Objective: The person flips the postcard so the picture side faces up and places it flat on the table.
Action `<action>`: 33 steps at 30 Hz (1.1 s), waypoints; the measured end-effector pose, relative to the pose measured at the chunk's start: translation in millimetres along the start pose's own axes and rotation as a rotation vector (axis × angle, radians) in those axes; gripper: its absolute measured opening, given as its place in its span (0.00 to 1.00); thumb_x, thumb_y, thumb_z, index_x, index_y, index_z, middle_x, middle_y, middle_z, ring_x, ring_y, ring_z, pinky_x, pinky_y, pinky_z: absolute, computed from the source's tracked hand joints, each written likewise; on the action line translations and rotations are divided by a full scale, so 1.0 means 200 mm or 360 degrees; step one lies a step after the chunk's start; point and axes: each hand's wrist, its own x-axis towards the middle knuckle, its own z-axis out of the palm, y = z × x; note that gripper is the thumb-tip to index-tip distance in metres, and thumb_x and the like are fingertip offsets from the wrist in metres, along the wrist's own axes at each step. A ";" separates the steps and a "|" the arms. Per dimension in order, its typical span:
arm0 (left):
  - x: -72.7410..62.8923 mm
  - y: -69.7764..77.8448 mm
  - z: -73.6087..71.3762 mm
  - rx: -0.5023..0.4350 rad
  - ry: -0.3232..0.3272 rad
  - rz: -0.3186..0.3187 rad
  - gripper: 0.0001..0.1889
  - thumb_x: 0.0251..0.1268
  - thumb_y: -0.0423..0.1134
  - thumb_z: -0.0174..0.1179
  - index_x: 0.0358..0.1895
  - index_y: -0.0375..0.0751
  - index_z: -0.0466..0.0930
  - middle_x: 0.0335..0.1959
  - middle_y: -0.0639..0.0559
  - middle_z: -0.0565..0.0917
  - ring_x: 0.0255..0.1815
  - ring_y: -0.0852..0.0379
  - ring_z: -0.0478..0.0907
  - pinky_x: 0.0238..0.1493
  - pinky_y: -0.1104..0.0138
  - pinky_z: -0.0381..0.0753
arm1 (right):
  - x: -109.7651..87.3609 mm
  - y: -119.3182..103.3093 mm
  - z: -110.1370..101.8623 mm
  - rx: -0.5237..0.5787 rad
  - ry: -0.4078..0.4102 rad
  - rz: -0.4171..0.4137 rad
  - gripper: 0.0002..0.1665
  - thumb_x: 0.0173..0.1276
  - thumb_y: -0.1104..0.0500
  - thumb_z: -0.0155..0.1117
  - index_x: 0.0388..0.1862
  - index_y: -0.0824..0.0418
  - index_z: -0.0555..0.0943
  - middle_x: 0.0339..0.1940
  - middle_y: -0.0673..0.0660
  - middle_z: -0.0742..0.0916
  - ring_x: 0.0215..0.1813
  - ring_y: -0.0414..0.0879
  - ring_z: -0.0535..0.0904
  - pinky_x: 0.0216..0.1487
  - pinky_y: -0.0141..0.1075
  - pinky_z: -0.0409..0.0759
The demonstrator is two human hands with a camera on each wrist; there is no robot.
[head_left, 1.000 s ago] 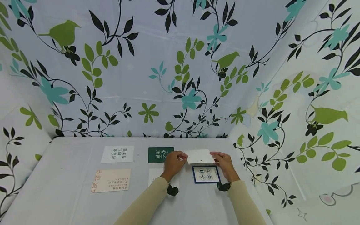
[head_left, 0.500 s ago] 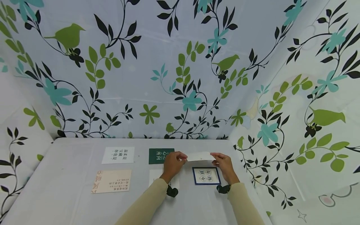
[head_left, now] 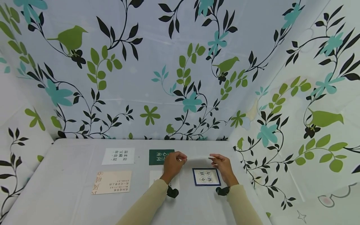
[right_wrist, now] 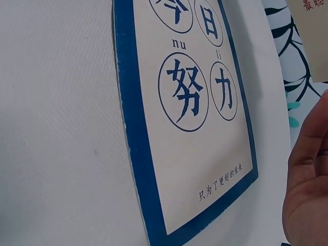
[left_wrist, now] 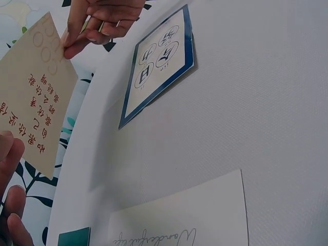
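A cream card (left_wrist: 36, 97) with red characters is lifted off the table between both hands; in the head view the card (head_left: 198, 161) appears as a thin pale strip. My left hand (head_left: 172, 167) pinches its left edge, and my right hand (head_left: 226, 167) pinches the opposite end. Just nearer than the held card lies a blue-bordered card (head_left: 206, 177) with circled characters, large in the right wrist view. Part of a green card (head_left: 155, 157) is hidden behind my left hand. A white card (left_wrist: 205, 218) with handwriting lies partly under my left wrist.
To the left on the white table (head_left: 70, 175) lie a white card (head_left: 118, 156) with dark characters and a beige card (head_left: 112, 182) with orange-brown print. Patterned cloth (head_left: 135, 72) with leaves and birds hangs behind and beside the table.
The held card has tilted, its visible face narrowing from a broad white panel to a thin strip. Both hands keep their pinch in nearly the same place. The cards on the table stay put.
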 end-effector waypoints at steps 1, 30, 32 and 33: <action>0.00 0.00 0.00 -0.0005 0.0000 0.0005 0.05 0.65 0.39 0.76 0.36 0.57 0.91 0.31 0.62 0.89 0.34 0.62 0.76 0.42 0.67 0.76 | 0.00 0.00 0.00 -0.0001 0.0000 -0.0001 0.13 0.79 0.57 0.67 0.57 0.57 0.89 0.54 0.59 0.92 0.49 0.55 0.86 0.47 0.35 0.86; -0.03 0.03 -0.02 -0.0060 0.0028 0.0042 0.02 0.68 0.40 0.74 0.38 0.51 0.90 0.35 0.58 0.89 0.32 0.62 0.75 0.38 0.68 0.75 | -0.08 0.00 0.04 0.0020 0.0018 0.0030 0.15 0.74 0.52 0.72 0.55 0.56 0.89 0.48 0.49 0.94 0.51 0.55 0.84 0.48 0.36 0.84; -0.03 0.03 -0.03 -0.0064 0.0031 0.0062 0.02 0.68 0.39 0.74 0.38 0.50 0.90 0.34 0.57 0.89 0.32 0.62 0.75 0.38 0.68 0.75 | -0.08 0.00 0.04 0.0021 0.0025 0.0046 0.16 0.74 0.51 0.73 0.55 0.57 0.88 0.48 0.49 0.94 0.54 0.57 0.84 0.48 0.36 0.84; -0.03 0.03 -0.03 -0.0067 0.0029 0.0064 0.02 0.67 0.39 0.74 0.38 0.50 0.90 0.34 0.57 0.89 0.32 0.62 0.75 0.38 0.68 0.75 | -0.08 0.01 0.04 0.0022 0.0029 0.0054 0.16 0.74 0.51 0.73 0.55 0.57 0.88 0.48 0.49 0.94 0.54 0.57 0.84 0.48 0.35 0.84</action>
